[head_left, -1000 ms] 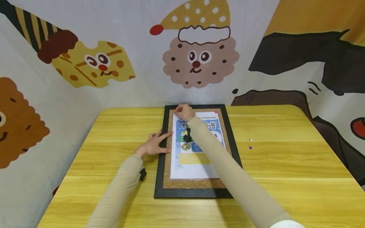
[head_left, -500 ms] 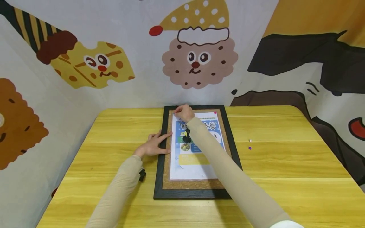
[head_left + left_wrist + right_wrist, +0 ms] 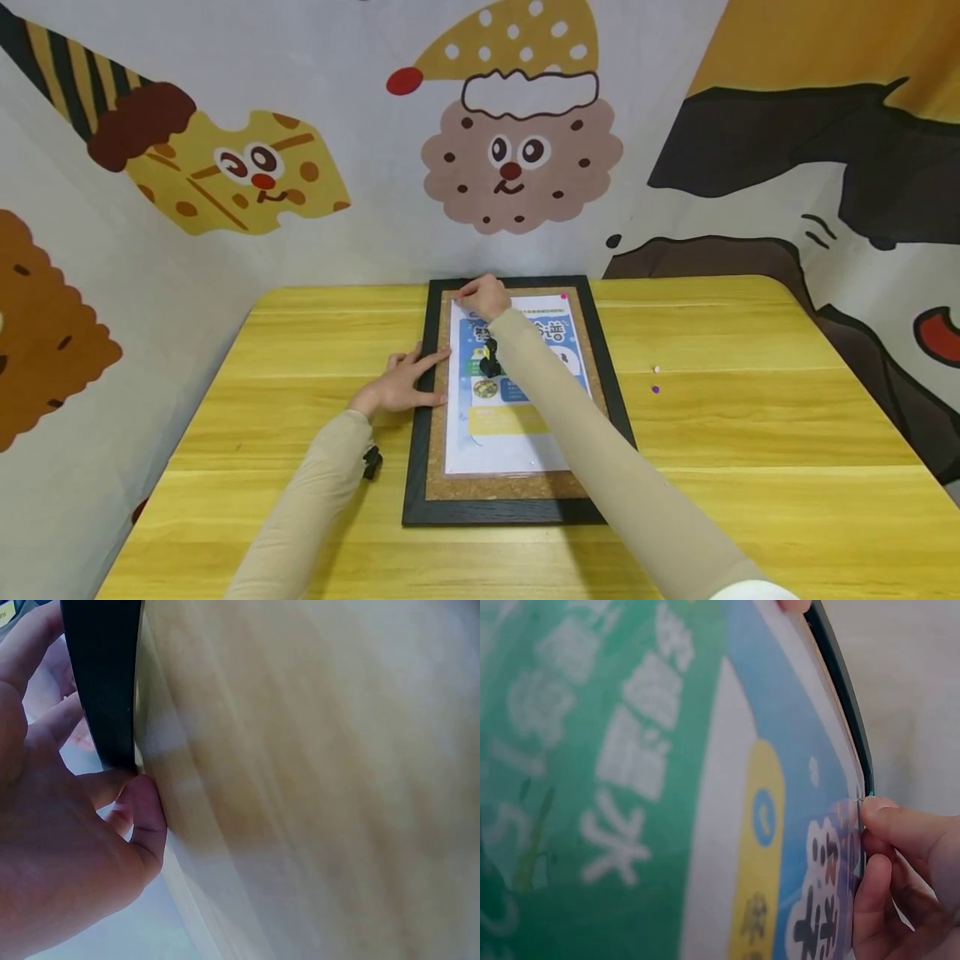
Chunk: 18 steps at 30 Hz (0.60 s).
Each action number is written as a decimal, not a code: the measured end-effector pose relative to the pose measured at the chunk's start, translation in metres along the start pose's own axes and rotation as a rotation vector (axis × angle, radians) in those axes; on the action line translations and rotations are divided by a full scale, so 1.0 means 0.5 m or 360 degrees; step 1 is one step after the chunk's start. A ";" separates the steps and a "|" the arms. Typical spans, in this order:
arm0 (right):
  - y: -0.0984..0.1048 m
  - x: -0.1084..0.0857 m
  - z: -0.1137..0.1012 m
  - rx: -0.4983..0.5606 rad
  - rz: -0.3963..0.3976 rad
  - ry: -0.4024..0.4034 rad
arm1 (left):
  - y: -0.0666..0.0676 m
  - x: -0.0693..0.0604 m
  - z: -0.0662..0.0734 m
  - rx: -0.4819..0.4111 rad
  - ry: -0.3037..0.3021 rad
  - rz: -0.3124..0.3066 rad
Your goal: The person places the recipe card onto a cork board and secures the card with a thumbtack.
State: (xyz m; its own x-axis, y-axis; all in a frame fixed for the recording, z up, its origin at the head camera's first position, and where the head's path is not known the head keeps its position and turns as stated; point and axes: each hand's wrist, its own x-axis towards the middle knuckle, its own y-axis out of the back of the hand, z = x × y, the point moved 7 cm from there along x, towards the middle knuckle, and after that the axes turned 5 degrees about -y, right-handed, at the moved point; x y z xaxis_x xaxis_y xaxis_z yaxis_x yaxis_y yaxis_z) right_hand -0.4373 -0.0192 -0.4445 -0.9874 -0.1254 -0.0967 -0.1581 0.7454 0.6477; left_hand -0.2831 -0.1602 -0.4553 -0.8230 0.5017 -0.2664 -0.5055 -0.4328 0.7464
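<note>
A black-framed cork board (image 3: 510,512) lies on the table, bearing a printed poster (image 3: 487,455) with blue, yellow and green areas. At the poster's upper left corner my right hand (image 3: 487,297) pinches a small push pin (image 3: 860,799) between thumb and fingertip; its thin shaft touches the sheet and its head is mostly hidden. A pink push pin (image 3: 564,296) sits in the upper right corner. My left hand (image 3: 396,388) rests across the frame's left side with fingers spread. Its thumb and index finger reach the cork by the poster's edge, other fingertips at the frame's outer side.
A white push pin (image 3: 657,369) and a purple push pin (image 3: 656,389) lie on the wooden table (image 3: 757,425) right of the board. Behind the table stands a wall (image 3: 360,242) with cartoon pictures. My right forearm (image 3: 600,433) crosses over the poster.
Both hands stay in nearly the same places on the board. The head view has shifted slightly, so the whole scene sits a little further left.
</note>
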 end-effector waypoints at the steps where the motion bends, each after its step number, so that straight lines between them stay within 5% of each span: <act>1: -0.001 0.000 -0.001 -0.0013 0.0000 0.0005 | 0.001 -0.002 0.001 -0.0002 0.0003 0.0001; 18: -0.008 0.006 -0.015 -0.0177 -0.0091 0.0032 | -0.002 -0.002 -0.001 -0.0011 -0.0038 0.0002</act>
State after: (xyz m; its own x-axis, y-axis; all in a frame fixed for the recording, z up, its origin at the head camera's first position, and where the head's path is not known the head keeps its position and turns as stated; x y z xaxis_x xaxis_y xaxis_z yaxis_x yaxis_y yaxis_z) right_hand -0.4396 -0.0275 -0.4417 -0.9762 -0.1797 -0.1214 -0.2111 0.6597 0.7213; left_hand -0.2820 -0.1604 -0.4561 -0.8173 0.5189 -0.2507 -0.5062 -0.4385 0.7426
